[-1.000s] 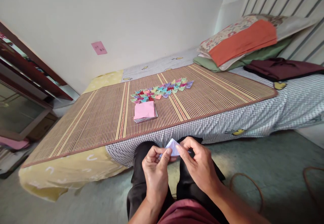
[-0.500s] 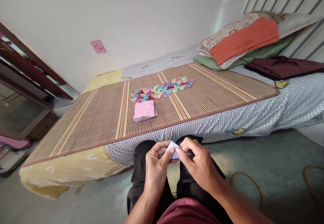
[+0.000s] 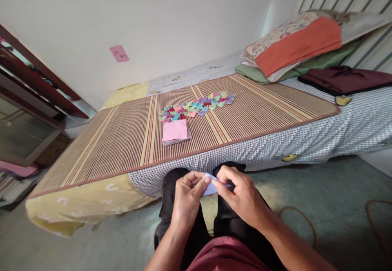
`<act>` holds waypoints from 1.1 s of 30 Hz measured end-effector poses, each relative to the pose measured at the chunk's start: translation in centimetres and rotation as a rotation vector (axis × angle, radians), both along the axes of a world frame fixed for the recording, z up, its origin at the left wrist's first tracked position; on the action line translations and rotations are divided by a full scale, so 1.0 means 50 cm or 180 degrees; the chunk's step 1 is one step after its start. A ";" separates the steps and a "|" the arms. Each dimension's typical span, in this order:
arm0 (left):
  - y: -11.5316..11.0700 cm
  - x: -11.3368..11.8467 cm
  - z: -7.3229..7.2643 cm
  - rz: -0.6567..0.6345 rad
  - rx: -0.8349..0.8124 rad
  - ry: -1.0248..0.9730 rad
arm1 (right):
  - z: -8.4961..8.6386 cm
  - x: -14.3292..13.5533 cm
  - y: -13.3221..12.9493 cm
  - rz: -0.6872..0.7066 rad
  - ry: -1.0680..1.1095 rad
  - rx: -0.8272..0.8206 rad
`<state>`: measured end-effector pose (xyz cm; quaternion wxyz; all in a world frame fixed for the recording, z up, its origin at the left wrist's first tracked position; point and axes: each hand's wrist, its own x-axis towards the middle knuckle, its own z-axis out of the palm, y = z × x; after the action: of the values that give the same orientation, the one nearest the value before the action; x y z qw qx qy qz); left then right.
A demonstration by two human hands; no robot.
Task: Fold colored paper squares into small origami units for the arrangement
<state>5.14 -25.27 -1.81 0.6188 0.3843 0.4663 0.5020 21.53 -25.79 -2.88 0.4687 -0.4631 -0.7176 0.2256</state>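
Observation:
A small pale lavender sheet of folded paper [image 3: 210, 187] is held between my hands above my knees. My left hand [image 3: 189, 195] pinches its left side, the thumb pressing on the upper face. On the other side, my right hand [image 3: 238, 191] grips the paper between thumb and bent fingers. Part of the paper is hidden behind the fingers. Beyond the hands, on the bed, lies a stack of square paper [image 3: 174, 131] with a pink sheet on top. Behind that stack sit several folded paper pieces [image 3: 196, 107] in many colours.
A striped mat [image 3: 122, 140] covers much of the bed, over a checked sheet [image 3: 251, 152]. Pillows [image 3: 297, 46] and a folded maroon cloth [image 3: 346, 79] lie at the right. A pink note [image 3: 119, 53] is on the wall. A brown cable [image 3: 301, 213] curls on the floor.
My left thumb has shifted up to the paper's top corner and presses its raised flap flatter. My right hand keeps its grip. The view has tilted slightly.

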 end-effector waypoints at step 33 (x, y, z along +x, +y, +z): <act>-0.004 0.021 -0.018 0.0564 0.0064 -0.0287 | -0.006 -0.004 0.003 -0.0298 0.0947 -0.0301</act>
<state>6.17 -25.48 -2.72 0.5884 0.3248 0.4650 0.5762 21.34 -25.62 -3.19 0.5575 -0.4791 -0.6064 0.3032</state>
